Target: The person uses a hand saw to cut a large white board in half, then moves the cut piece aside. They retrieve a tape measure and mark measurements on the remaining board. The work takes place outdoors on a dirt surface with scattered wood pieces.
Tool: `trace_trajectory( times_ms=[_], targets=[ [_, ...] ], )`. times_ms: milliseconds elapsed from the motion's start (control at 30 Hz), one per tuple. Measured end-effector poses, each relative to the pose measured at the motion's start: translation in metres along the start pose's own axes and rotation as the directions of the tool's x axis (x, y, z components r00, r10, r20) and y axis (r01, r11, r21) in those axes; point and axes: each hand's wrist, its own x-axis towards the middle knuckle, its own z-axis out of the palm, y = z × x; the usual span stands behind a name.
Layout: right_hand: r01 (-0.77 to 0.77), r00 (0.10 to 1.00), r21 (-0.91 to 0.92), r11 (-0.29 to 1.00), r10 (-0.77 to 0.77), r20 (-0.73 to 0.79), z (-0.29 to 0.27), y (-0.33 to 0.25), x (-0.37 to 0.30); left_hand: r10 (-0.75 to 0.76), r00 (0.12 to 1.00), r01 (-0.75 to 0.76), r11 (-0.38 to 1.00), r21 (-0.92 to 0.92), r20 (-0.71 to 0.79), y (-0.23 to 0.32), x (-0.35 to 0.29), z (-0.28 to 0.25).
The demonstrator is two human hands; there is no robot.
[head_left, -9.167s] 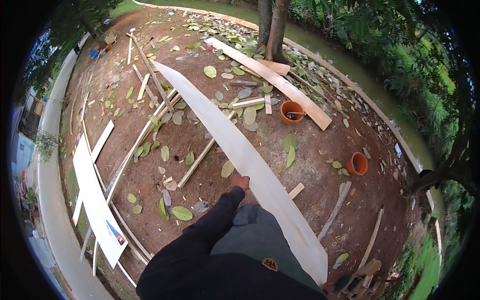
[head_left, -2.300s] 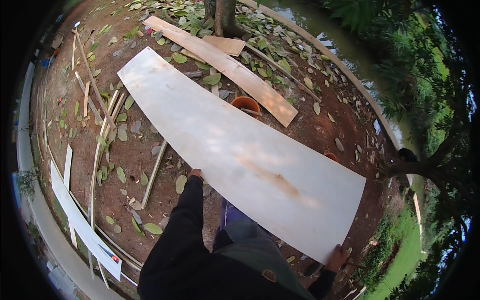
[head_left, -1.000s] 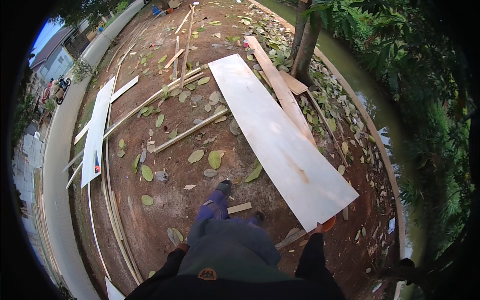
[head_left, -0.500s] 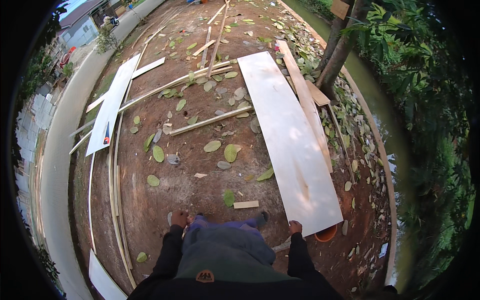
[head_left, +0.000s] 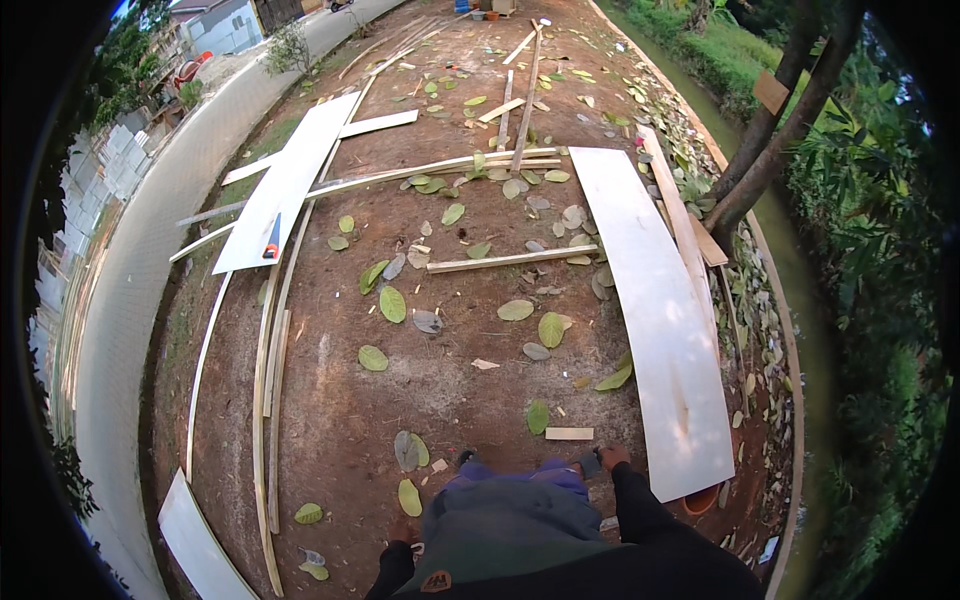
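While the long pale plywood sheet (head_left: 660,310) lies flat on the bare dirt along the right side, its near end covers an orange pot (head_left: 700,498). Right hand (head_left: 612,458) hangs free just beside that end, grasping nothing. Left hand (head_left: 402,530) is low, its grip impossible to tell. Leaves and 1 short wood offcut (head_left: 569,433) lie nearby.

The right hand (head_left: 612,459) is held low at the side on a dark-sleeved arm, empty. The left hand (head_left: 403,532) is lowered, mostly hidden, its state unclear.
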Motion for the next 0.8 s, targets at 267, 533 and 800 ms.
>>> trace_trajectory(
  times_ms=[267,533,800],
  targets=[
    [0.328,0.889,0.033,0.944,-0.321,0.326,0.014,-0.239,-0.087,-0.327,0.945,0.295,0.888,-0.353,-0.032,-0.105,-0.005,-0.048],
    [0.53,0.733,-0.154,0.834,-0.358,0.578,0.036,-0.354,-0.062,-0.051,0.963,-0.223,0.395,-0.891,-0.264,-0.059,0.077,-0.052],
    [0.495,0.783,-0.493,0.715,-0.122,0.609,0.09,-0.389,0.037,-0.297,0.926,-0.131,0.327,-0.936,-0.233,0.002,0.068,-0.085]
  ],
)
